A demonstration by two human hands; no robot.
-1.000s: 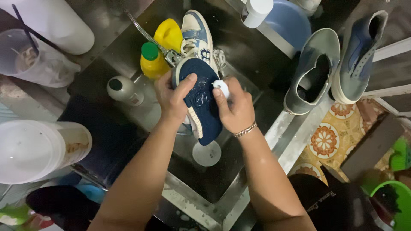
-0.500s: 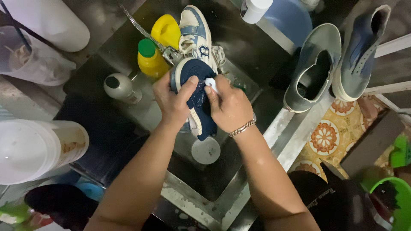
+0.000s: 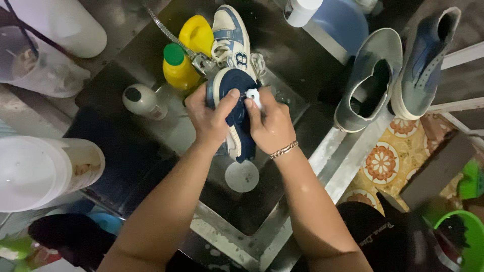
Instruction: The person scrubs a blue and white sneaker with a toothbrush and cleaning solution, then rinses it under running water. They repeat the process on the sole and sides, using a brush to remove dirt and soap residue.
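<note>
Over a steel sink (image 3: 282, 65), my left hand (image 3: 209, 118) grips a sneaker with a dark blue sole (image 3: 237, 113), sole turned up. My right hand (image 3: 269, 126), with a chain bracelet on the wrist, presses a small white scrubbing piece (image 3: 254, 96) against the sole near the toe. A second white and blue sneaker (image 3: 229, 35) lies in the sink just beyond. A round white drain cover (image 3: 242, 176) sits in the basin below the held shoe.
A yellow bottle with a green cap (image 3: 177, 68), a yellow container (image 3: 197, 32) and a small grey bottle (image 3: 143, 100) stand at the sink's left. Two grey-blue high shoes (image 3: 370, 80) rest on the right rim. White jars (image 3: 40, 171) stand left; a green bucket (image 3: 461, 236) is lower right.
My right hand has slid the white scrubbing piece up along the sole toward the toe. My left hand keeps its grip on the sneaker.
</note>
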